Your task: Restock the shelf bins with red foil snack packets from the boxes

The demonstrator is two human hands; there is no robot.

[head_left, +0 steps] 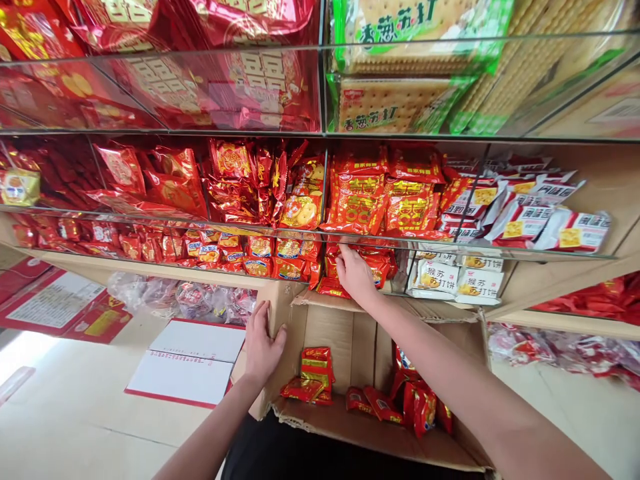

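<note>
My left hand (261, 347) grips the left wall of an open cardboard box (350, 333) that sits against my body, fingers wrapped over its edge. Inside the box lie several small red snack packets (316, 377). My right hand (354, 273) reaches past the box's far flap into the lowest glass shelf compartment, fingers curled on red packets (373, 263) stacked there. Whether it holds one or only touches them is hidden by the fingers.
Glass shelves (320, 137) with dividers hold red snack packs, white-wrapped biscuits (545, 213) at right and green cracker packs (400, 100) above. Clear bags of sweets (185, 297) lie under the shelf. A red-edged flat box (193, 363) rests on the pale floor at left.
</note>
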